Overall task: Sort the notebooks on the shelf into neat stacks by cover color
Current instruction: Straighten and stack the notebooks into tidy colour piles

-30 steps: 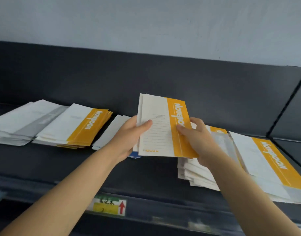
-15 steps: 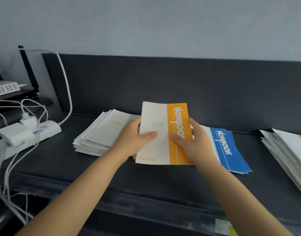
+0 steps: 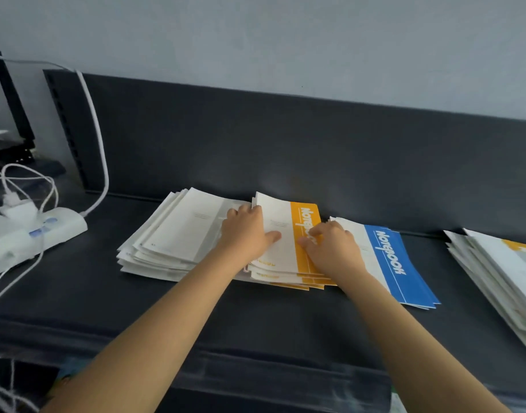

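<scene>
An orange-and-white notebook [image 3: 306, 212] lies on top of a small stack of orange notebooks [image 3: 285, 282] in the middle of the dark shelf [image 3: 255, 317]. My left hand [image 3: 246, 232] grips its left edge with the thumb on the cover. My right hand [image 3: 334, 248] presses curled fingers onto its orange band. A stack with white-grey covers [image 3: 178, 234] lies just left of it. Right beside it lies a blue stack [image 3: 397, 263]. A loose, fanned pile [image 3: 500, 272] with a bit of orange showing sits at the far right.
A white power strip [image 3: 47, 231] with plugs and white cables [image 3: 98, 144] sits at the shelf's left end. A black antenna [image 3: 11, 93] stands behind it. The shelf's dark back panel [image 3: 285, 144] rises close behind the stacks.
Both hands carried the orange notebook from the right-hand pile leftward, then lowered it onto the orange stack between the white and blue stacks. The view swung left with them.
</scene>
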Action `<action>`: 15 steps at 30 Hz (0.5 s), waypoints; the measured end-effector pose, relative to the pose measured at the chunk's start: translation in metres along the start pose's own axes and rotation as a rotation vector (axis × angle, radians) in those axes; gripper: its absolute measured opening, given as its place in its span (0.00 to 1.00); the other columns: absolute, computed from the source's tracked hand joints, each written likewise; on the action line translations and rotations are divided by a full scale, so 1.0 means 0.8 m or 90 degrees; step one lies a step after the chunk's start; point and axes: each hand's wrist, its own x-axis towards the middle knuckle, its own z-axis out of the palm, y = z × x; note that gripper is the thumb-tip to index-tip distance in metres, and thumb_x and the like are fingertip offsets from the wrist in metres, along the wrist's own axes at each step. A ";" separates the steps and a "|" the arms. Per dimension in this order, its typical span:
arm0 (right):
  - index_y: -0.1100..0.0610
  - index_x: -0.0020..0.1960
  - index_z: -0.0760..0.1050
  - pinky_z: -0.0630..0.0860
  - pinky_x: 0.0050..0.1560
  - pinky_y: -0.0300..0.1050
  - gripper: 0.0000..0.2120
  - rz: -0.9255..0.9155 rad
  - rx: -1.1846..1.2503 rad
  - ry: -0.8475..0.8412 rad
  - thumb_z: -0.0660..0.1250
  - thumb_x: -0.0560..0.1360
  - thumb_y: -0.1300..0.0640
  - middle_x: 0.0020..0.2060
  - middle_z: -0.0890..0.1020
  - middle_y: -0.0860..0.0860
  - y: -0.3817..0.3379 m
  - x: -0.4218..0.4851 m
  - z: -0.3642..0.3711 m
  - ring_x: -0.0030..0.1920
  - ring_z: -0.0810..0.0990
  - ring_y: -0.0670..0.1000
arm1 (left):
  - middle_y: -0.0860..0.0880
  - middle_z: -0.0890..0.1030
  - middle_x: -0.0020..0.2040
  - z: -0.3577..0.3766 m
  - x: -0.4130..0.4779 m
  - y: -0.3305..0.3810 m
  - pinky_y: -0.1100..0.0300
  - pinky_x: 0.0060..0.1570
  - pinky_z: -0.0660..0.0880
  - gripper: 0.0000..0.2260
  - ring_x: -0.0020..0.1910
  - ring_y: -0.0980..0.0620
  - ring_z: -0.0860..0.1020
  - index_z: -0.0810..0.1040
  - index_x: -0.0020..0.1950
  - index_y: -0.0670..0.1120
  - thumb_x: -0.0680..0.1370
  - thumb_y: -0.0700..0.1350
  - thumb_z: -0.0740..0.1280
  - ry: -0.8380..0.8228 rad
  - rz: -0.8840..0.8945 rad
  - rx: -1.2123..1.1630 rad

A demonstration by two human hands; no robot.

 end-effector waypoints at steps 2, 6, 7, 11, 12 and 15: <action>0.51 0.68 0.70 0.70 0.60 0.47 0.20 -0.015 -0.001 -0.008 0.58 0.79 0.44 0.65 0.70 0.49 0.003 -0.002 0.000 0.64 0.69 0.52 | 0.45 0.70 0.69 -0.002 0.002 0.001 0.52 0.61 0.67 0.26 0.67 0.44 0.67 0.68 0.70 0.45 0.78 0.60 0.63 0.006 0.015 0.045; 0.50 0.68 0.70 0.71 0.59 0.46 0.19 -0.014 0.014 0.042 0.58 0.80 0.45 0.64 0.73 0.49 0.023 -0.014 -0.014 0.62 0.71 0.51 | 0.48 0.74 0.64 -0.008 -0.003 0.022 0.52 0.59 0.66 0.22 0.63 0.46 0.69 0.71 0.65 0.47 0.78 0.60 0.63 0.080 0.083 0.137; 0.50 0.68 0.70 0.71 0.59 0.46 0.19 -0.010 0.017 0.065 0.59 0.80 0.46 0.64 0.73 0.49 0.030 -0.019 -0.021 0.63 0.70 0.51 | 0.48 0.75 0.64 -0.007 -0.007 0.032 0.52 0.60 0.66 0.22 0.63 0.46 0.70 0.71 0.65 0.48 0.78 0.61 0.62 0.083 0.109 0.141; 0.53 0.67 0.72 0.67 0.59 0.44 0.19 -0.013 -0.019 0.142 0.62 0.78 0.48 0.62 0.76 0.49 0.079 -0.037 -0.054 0.65 0.68 0.52 | 0.50 0.75 0.65 0.006 -0.021 0.092 0.51 0.63 0.66 0.25 0.65 0.46 0.71 0.71 0.67 0.49 0.77 0.64 0.61 0.076 0.206 0.113; 0.54 0.67 0.72 0.67 0.57 0.43 0.19 -0.007 -0.026 0.151 0.62 0.78 0.49 0.61 0.76 0.49 0.095 -0.040 -0.065 0.64 0.68 0.52 | 0.50 0.76 0.65 0.011 -0.026 0.110 0.52 0.62 0.66 0.25 0.65 0.46 0.71 0.71 0.66 0.48 0.77 0.63 0.62 0.081 0.227 0.107; 0.54 0.64 0.73 0.67 0.51 0.43 0.18 0.010 -0.051 0.170 0.64 0.77 0.48 0.58 0.78 0.50 0.148 -0.046 -0.099 0.61 0.71 0.53 | 0.50 0.75 0.65 0.031 -0.041 0.166 0.53 0.62 0.66 0.25 0.65 0.47 0.70 0.70 0.68 0.48 0.77 0.62 0.61 0.073 0.276 0.099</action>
